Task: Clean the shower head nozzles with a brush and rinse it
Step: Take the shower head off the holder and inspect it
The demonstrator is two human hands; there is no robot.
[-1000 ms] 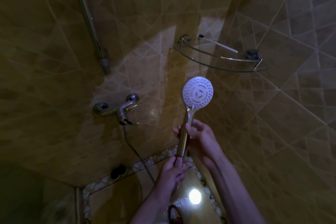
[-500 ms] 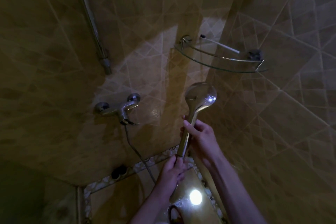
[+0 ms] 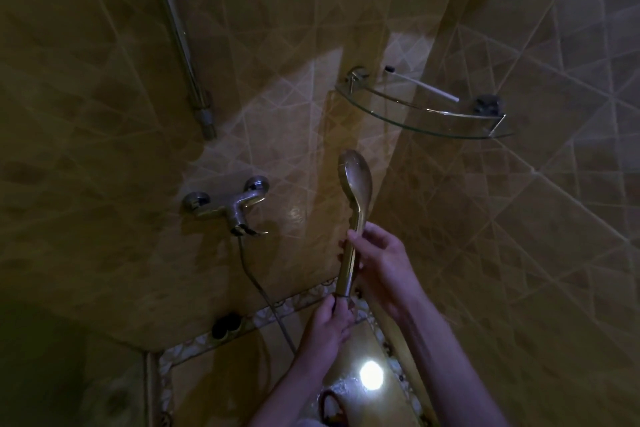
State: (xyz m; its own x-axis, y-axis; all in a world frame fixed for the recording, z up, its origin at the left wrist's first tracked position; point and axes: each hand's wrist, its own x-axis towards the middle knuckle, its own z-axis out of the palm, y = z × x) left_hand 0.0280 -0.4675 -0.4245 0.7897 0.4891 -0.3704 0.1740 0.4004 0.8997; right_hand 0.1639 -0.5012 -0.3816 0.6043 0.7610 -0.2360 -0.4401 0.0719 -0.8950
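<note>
- The shower head (image 3: pixel 356 180) is held upright between both hands, its handle running down from the head into the grips. Its chrome back faces the camera; the nozzle face is turned away and not visible.
- The right hand (image 3: pixel 384 263) grasps the middle of the handle, thumb on the near side, fingers wrapped behind.
- The left hand (image 3: pixel 329 326) sits directly below the right hand and pinches the bottom end of the handle, where the hose (image 3: pixel 256 284) joins.
- The hose runs from the left hand up and to the left to the mixer tap (image 3: pixel 232 208) on the wall.
- A white brush (image 3: pixel 426 88) lies on the glass corner shelf (image 3: pixel 433 121), above and to the right of the right hand, well apart from both hands.
- Step in hand, as judged: positioning the shower head for scrubbing. No brush is held yet.
- Recommended procedure: rotate the handle until the nozzle face points toward the operator and into the light. Transfer the full grip to one hand, close to the head, for control. Use the free hand to fetch the brush.
- Caution: lighting is poor; wet chrome is likely slippery. Keep the hose slack while turning.
</note>
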